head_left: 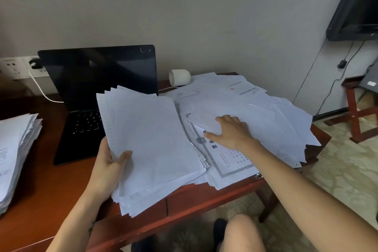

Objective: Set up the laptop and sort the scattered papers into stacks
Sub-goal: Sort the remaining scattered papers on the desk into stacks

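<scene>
Left hand (110, 161) grips the sheaf (151, 139); right hand (233, 131) lies on the scattered papers (266, 120), grasp unclear: lifting one sheet by its corner should spare its neighbours

a white cup (179, 77) lies on its side at the back of the reddish desk (51, 200) — near the wall. a wall socket (12, 67) (black plug in it) sits far left; a dark screen (356, 4) hangs top right.
</scene>
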